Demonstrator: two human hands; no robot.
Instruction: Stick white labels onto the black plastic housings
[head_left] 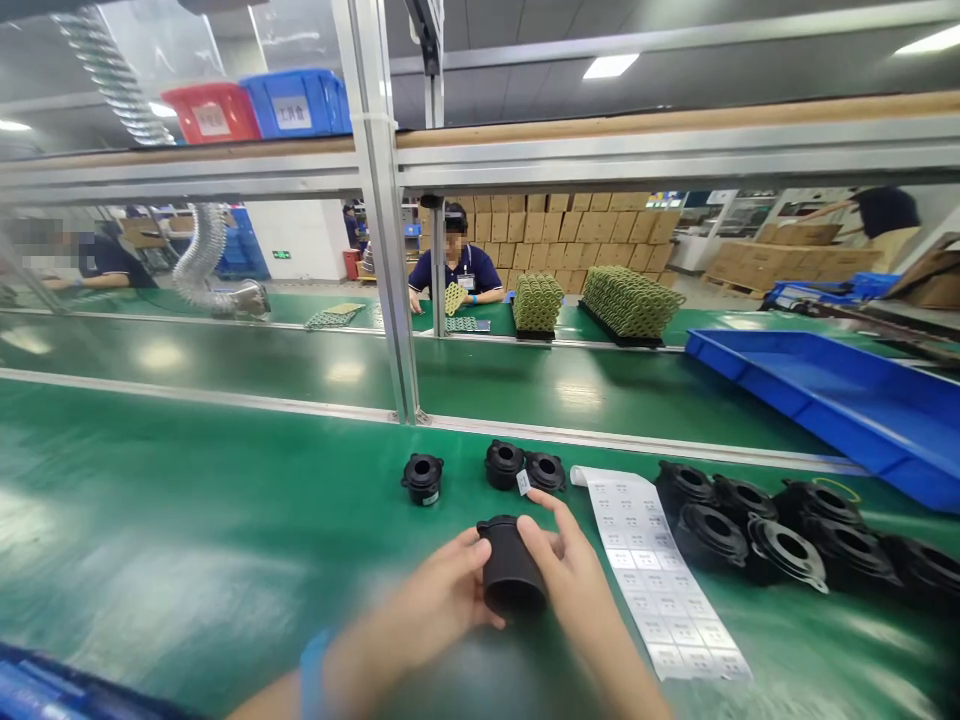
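Observation:
A black plastic cylinder part (511,572) is gripped from both sides by my hands, just above the green bench. My left hand (435,600) wraps its left side. My right hand (574,570) clasps the right side, and its raised forefinger carries a small white label (523,482) on the tip. Right of my hands lies a long white sheet of labels (652,570). Three black parts (423,478) with labels stand in a row just beyond my hands.
A pile of several black flanged parts (787,545) lies at the right. A blue tray (840,400) sits on the far belt (225,360). Across the line a person (457,270) handles green mesh pieces beside stacks (630,300). An aluminium post (386,220) rises ahead.

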